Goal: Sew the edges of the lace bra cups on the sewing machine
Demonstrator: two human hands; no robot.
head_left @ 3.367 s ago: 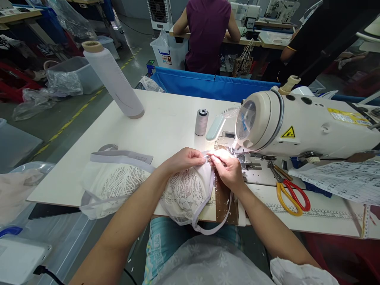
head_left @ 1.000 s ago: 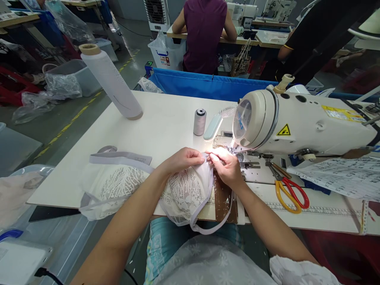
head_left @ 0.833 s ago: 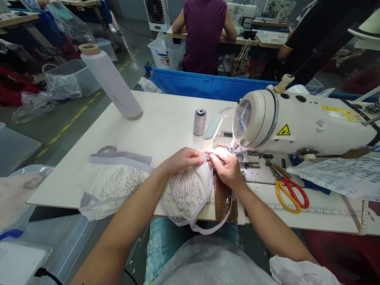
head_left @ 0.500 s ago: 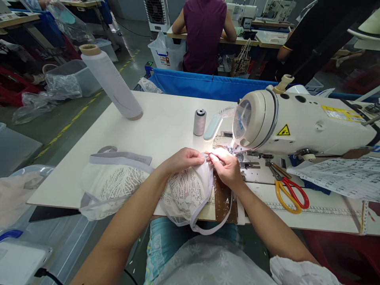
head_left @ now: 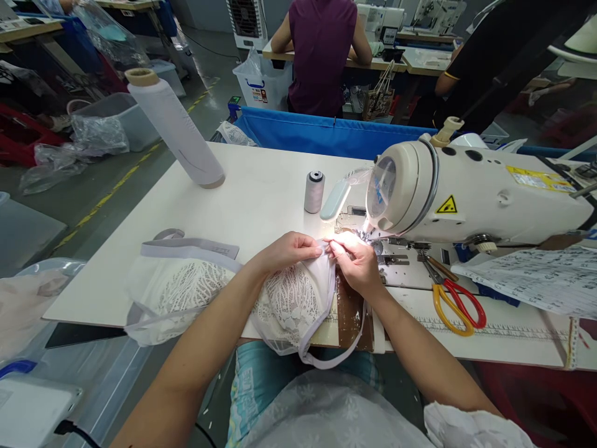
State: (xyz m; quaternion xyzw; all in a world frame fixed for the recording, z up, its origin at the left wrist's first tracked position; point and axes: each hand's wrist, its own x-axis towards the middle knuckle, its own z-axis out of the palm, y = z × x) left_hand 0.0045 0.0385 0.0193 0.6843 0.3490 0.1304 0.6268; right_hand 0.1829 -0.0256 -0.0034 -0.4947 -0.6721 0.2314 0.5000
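A white lace bra cup [head_left: 291, 305] with grey elastic edging lies at the table's front edge and hangs partly over it. My left hand [head_left: 285, 250] pinches its top edge from the left. My right hand [head_left: 357, 264] pinches the same edge from the right, fingers curled, just in front of the lit needle area of the white sewing machine [head_left: 471, 193]. The fingertips of both hands almost touch. A pile of similar lace pieces [head_left: 180, 286] lies to the left of my left arm.
Red and yellow scissors [head_left: 454, 302] lie on the machine bed to the right. A grey thread spool [head_left: 314, 191] and a large white roll [head_left: 175, 127] stand farther back on the white table [head_left: 252, 193]. Printed paper [head_left: 536, 280] lies at right. A person in purple [head_left: 321, 56] sits beyond a blue bin.
Both hands keep their pinch on the cup's edge near the needle. Only the camera shifted slightly since the oldest frame.
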